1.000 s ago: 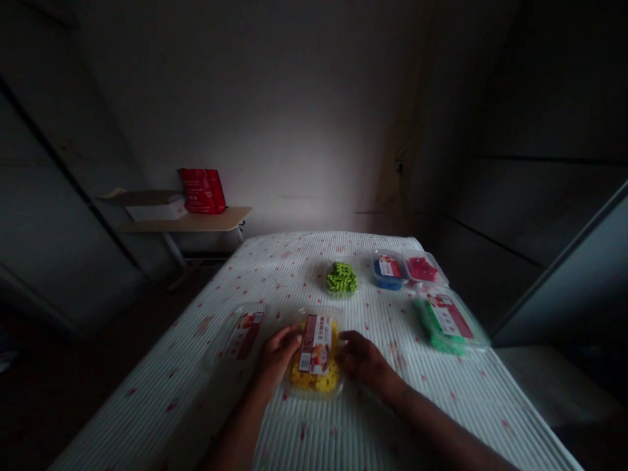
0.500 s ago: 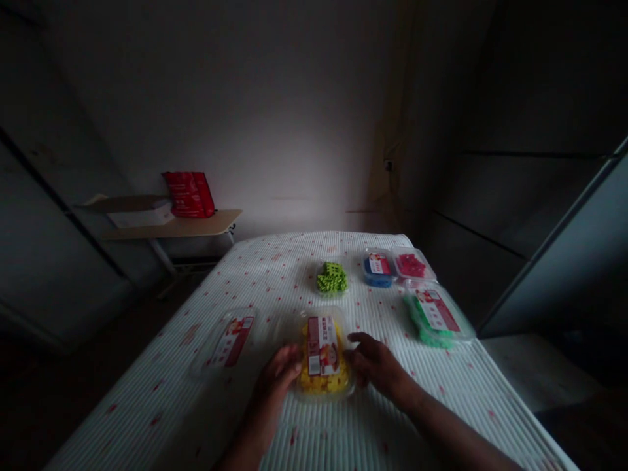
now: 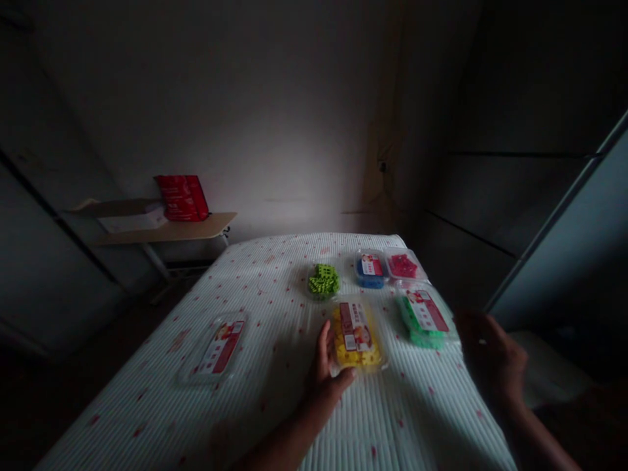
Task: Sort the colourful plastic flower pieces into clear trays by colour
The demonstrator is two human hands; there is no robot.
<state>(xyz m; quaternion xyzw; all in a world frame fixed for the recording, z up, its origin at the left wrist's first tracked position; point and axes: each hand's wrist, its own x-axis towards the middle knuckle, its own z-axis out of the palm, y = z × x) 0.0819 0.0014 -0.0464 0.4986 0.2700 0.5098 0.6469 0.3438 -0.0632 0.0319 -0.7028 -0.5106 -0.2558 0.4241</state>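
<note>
Across a ribbed, red-flecked cloth (image 3: 275, 405) sits a clear, rounded plastic box (image 3: 357, 333) of yellow pieces, farther right than half a second ago. The left hand (image 3: 330, 366) clasps its near-left corner between thumb and fingers. The right hand (image 3: 493, 356) has left its side for beyond the green-filled box (image 3: 426, 317); its grip I cannot tell. Smaller tubs hold blue (image 3: 371, 269), pink (image 3: 403, 265) and latticed lime pieces (image 3: 324, 280).

The left hand (image 3: 328, 369) extended forward, thumb and fingers curved apart; the right hand (image 3: 500, 356) hung rightward, fingers shadowed.
</note>
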